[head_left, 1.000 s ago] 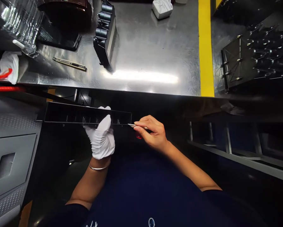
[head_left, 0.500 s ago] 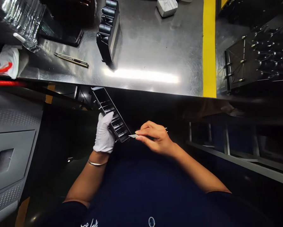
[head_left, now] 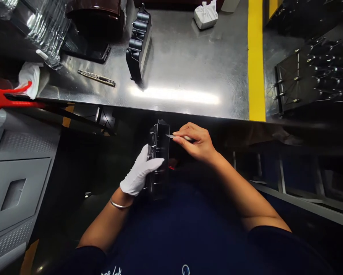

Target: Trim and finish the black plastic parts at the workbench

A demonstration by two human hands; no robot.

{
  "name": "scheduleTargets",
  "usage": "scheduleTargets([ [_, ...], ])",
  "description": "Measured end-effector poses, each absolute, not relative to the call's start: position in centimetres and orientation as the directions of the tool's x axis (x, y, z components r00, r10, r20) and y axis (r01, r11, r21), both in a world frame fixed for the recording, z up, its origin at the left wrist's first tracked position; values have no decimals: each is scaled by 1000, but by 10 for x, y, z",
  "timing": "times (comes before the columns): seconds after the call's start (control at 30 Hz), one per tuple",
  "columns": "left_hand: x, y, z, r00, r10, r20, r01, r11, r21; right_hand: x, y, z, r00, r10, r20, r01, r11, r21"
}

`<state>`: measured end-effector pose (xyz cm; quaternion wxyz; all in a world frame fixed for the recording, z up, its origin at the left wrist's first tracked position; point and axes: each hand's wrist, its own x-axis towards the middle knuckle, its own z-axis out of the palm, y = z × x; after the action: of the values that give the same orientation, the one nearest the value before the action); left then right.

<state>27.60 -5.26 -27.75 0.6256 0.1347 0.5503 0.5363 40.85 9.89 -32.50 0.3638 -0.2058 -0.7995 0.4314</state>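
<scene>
Table (head_left: pixel 188 76) of shiny metal lies far ahead; our gloved left hand (head_left: pixel 139 173) grips a black part (head_left: pixel 159 152), our right hand (head_left: pixel 196 142) pinches a small blade (head_left: pixel 171 136).

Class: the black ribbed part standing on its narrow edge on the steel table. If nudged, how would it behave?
The black ribbed part would probably tip, since it stands tall on a thin edge. It likely slides easily on the polished steel table. It looks like rigid moulded plastic, so probably stiff.

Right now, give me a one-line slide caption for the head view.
White-gloved left hand grips a long black ribbed plastic part while bare right hand sets a small silver blade against it.
</scene>
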Motion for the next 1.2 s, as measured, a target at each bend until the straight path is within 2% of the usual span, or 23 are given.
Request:
scheduleTargets([
  [0.1,271,-59,-278,-53,843,-535,-488,446,751,407,116,-325,-600,700,387,101,546,-832],
  [0.2,262,-66,-282,69,815,-575,-539,515,666,415,121,-317,-629,675,386,85,553,-829],
  [0.3,253,-73,-288,166,766,-621,-602,577,552,426,118,-304,-749,550,369,36,591,-806],
  [0.4,245,-80,-293,236,736,-635,-604,623,498,436,119,-291,-860,408,306,31,640,-768],
  [0.5,241,-82,-294,308,713,-630,-580,665,470,439,126,-280,-934,280,222,31,682,-731],
  [0.6,239,-81,-290,372,696,-614,-509,707,491,438,133,-272,-972,170,161,8,711,-704],
  [0.7,239,-82,-289,413,683,-603,-472,727,499,434,137,-268,-983,94,155,-42,714,-699],
  [0.77,239,-85,-293,463,650,-603,-474,756,451,432,139,-270,-981,76,177,-72,708,-703],
  [0.87,242,-89,-302,540,598,-592,-493,795,353,429,137,-280,-967,114,228,-86,697,-712],
  [0.97,245,-89,-307,547,642,-537,-570,756,323,428,127,-295,-921,259,291,-57,648,-759],
  [1.13,247,-81,-305,436,710,-553,-623,681,384,424,101,-308,-651,680,337,85,507,-858],
  [1.2,248,-78,-304,377,721,-581,-593,670,447,423,93,-305,-606,741,288,157,467,-870],
])
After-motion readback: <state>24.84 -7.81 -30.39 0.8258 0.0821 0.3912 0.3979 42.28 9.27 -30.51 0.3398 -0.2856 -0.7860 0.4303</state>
